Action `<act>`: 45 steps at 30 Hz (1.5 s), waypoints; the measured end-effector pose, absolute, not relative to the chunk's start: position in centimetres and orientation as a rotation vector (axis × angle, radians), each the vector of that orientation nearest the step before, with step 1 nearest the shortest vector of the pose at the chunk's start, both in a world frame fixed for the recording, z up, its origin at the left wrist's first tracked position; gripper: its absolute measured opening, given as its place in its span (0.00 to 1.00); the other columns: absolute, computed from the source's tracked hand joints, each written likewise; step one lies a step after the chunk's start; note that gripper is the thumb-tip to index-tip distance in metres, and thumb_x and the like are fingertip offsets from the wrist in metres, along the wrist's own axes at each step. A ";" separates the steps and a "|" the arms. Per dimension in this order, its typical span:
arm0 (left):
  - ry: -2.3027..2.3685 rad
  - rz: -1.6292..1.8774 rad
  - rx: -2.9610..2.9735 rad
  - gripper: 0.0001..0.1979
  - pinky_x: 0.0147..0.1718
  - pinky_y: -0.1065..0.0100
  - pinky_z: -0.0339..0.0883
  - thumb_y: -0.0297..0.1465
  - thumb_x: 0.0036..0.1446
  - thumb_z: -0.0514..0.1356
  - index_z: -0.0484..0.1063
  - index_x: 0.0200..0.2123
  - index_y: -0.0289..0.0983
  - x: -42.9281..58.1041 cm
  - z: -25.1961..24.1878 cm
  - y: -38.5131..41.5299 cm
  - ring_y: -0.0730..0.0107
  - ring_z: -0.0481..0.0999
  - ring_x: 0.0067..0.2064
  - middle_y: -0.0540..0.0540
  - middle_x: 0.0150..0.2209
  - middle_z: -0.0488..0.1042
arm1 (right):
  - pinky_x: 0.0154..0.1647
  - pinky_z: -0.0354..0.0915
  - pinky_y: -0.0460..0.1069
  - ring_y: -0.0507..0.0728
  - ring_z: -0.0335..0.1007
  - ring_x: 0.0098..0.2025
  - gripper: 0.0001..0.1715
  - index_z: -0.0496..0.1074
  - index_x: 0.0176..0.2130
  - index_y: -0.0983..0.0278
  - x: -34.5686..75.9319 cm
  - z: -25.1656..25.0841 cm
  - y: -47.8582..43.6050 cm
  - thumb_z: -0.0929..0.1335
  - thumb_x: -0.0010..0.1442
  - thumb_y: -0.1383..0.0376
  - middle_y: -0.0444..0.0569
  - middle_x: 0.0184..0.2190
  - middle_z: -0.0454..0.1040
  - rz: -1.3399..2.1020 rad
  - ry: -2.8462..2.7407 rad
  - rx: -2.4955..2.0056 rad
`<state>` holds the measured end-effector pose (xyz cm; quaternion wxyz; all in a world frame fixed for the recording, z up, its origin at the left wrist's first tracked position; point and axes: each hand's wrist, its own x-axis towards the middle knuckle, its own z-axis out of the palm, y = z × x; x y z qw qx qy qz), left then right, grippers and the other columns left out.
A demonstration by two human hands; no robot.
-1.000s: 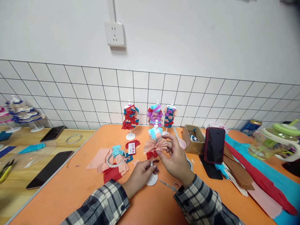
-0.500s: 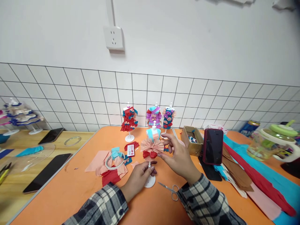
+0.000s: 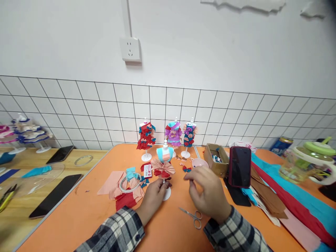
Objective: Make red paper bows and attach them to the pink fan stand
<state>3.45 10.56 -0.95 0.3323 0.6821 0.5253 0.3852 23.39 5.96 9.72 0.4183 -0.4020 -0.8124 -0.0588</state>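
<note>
A small white mannequin (image 3: 165, 154) stands in front of me, dressed in turquoise and peach crepe paper. A pleated peach fan and a red ruffle ring its waist. My left hand (image 3: 154, 192) is closed around its stem, just above the round white base (image 3: 167, 194). To the right, my right hand (image 3: 208, 192) hovers apart from the mannequin, fingers bent and thumb apart from them, with nothing visible in it. Beneath that hand lie small scissors (image 3: 193, 217). Just beyond its fingertips is a little teal and red bow (image 3: 187, 169).
Dressed mannequins (image 3: 146, 136) line the back. Left of my left hand lie a tape roll (image 3: 123, 189) and paper scraps (image 3: 110, 182). On the right are a cardboard box (image 3: 220, 166), an upright phone (image 3: 239, 167), long crepe strips (image 3: 267, 196) and a lidded jug (image 3: 296, 164).
My right hand has let go of the peach fan and drawn back to the right. The mannequin, with my left hand on its stem, appears slightly farther left and tilts differently.
</note>
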 end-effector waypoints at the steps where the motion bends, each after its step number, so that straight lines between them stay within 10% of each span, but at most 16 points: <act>1: 1.359 1.013 1.795 0.15 0.38 0.67 0.66 0.37 0.61 0.51 0.75 0.39 0.36 3.5 -0.9 10.5 0.60 0.77 0.38 0.42 0.37 0.80 | 0.32 0.59 0.50 0.56 0.65 0.33 0.13 0.72 0.38 0.60 22.9 9.3 5.7 0.63 0.54 0.72 0.48 0.32 0.73 -0.215 -2.112 -0.943; 15: 1.344 0.983 1.898 0.16 0.29 0.71 0.60 0.38 0.61 0.51 0.74 0.31 0.35 4.2 -0.4 9.5 0.66 0.73 0.31 0.46 0.30 0.77 | 0.37 0.61 0.51 0.58 0.67 0.39 0.13 0.72 0.44 0.61 20.5 6.5 6.7 0.65 0.58 0.71 0.51 0.41 0.74 -0.410 -2.062 -1.021; 45: 1.215 0.898 1.857 0.19 0.34 0.71 0.64 0.40 0.63 0.50 0.76 0.37 0.35 3.8 -1.3 9.8 0.64 0.75 0.36 0.44 0.35 0.79 | 0.24 0.55 0.46 0.51 0.63 0.23 0.03 0.72 0.31 0.61 20.7 8.8 7.5 0.67 0.56 0.67 0.41 0.23 0.71 0.199 -1.745 -1.196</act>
